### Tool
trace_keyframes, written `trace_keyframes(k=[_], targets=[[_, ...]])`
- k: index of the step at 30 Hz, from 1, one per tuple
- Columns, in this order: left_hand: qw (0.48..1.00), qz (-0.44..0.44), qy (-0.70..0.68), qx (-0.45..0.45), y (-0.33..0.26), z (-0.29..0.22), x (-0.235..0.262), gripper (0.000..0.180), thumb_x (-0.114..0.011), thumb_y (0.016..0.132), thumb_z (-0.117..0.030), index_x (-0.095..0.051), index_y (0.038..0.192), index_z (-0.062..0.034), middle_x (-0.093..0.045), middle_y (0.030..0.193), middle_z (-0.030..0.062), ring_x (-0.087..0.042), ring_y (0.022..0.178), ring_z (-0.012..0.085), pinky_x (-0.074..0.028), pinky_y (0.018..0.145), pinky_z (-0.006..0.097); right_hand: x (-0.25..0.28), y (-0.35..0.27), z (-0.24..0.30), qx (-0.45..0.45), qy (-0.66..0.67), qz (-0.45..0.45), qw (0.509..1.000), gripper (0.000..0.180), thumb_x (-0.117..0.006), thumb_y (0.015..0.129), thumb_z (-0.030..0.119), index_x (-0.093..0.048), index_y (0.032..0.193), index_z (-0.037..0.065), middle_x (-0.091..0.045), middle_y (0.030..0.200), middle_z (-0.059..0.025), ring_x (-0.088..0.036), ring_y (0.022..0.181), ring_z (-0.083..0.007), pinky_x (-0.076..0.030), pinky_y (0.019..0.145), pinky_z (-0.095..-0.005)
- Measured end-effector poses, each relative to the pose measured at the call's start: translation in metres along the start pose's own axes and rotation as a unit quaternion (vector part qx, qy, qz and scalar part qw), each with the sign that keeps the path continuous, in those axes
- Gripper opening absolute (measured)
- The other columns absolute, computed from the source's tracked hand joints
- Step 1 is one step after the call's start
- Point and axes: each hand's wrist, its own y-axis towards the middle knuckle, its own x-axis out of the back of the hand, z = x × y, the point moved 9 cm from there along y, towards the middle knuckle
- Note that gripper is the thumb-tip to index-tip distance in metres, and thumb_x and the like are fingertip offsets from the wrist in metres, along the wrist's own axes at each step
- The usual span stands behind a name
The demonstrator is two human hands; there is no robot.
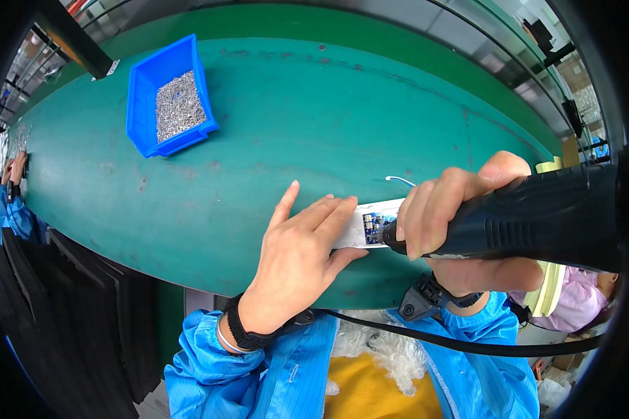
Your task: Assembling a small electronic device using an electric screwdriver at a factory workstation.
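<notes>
My right hand [440, 209] is wrapped round a black power screwdriver [531, 220]. Its tip points left and down onto a small blue circuit board [372, 228], which sits in a long white housing [354, 236]. The tip covers part of the board, so I cannot tell whether it touches a screw. My left hand [297, 244] lies over the left end of the housing, fingers stretched out and thumb along its near edge, pressing it to the green table. A thin white and blue wire [400, 180] sticks out beyond the housing's far side.
A blue bin [140, 115] full of small metal screws [179, 105] stands at the far left of the green table [272, 133]. Black panels [70, 300] stand left of me. Other people's hands [14, 167] are at the left end. Pale yellow pieces [546, 290] are at the right.
</notes>
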Motion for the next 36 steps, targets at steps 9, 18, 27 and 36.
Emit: trace_keyframes(k=[9, 18, 27, 36], targets=[[1.0, -0.001, 0.008, -0.026, -0.001, -0.005, -0.002, 0.051, -0.069, 0.063, -0.018, -0.05, 0.108, 0.0, -0.057, 0.097, 0.0136, -0.054, 0.095, 0.0278, -0.03, 0.095, 0.047, -0.007, -0.001, 0.003, 0.037, -0.026, 0.063, 0.997, 0.072, -0.056, 0.066, 0.061, -0.028, 0.107, 0.008, -0.051, 0.064, -0.0064, -0.052, 0.048, -0.0156, -0.046, 0.047, -0.0273], [1.0, -0.001, 0.004, -0.023, 0.0, -0.004, -0.002, 0.05, -0.068, 0.064, -0.017, -0.05, 0.107, 0.0013, -0.056, 0.097, 0.0142, -0.054, 0.095, 0.0286, -0.028, 0.096, 0.05, -0.01, 0.0, -0.006, 0.007, -0.012, 0.083, 0.996, 0.07, -0.058, 0.067, 0.059, -0.027, 0.104, 0.008, -0.052, 0.063, -0.0063, -0.052, 0.047, -0.0165, -0.045, 0.046, -0.0267], [1.0, 0.001, 0.002, -0.022, 0.0, -0.003, -0.003, 0.049, -0.067, 0.065, -0.018, -0.05, 0.107, 0.0017, -0.057, 0.098, 0.015, -0.055, 0.095, 0.0295, -0.026, 0.096, 0.051, -0.009, -0.001, -0.007, 0.027, -0.014, 0.085, 0.996, 0.069, -0.057, 0.069, 0.058, -0.027, 0.106, 0.008, -0.052, 0.063, -0.0063, -0.052, 0.046, -0.0155, -0.045, 0.045, -0.0266], [1.0, 0.014, 0.0, 0.002, -0.007, 0.0, -0.008, 0.053, -0.068, 0.062, -0.015, -0.051, 0.111, -0.0044, -0.057, 0.104, 0.0124, -0.053, 0.099, 0.0277, -0.024, 0.098, 0.051, -0.012, -0.011, -0.005, 0.037, -0.04, 0.084, 0.995, 0.073, -0.057, 0.068, 0.058, -0.026, 0.11, 0.008, -0.051, 0.062, -0.0068, -0.052, 0.047, -0.0165, -0.045, 0.047, -0.0269]])
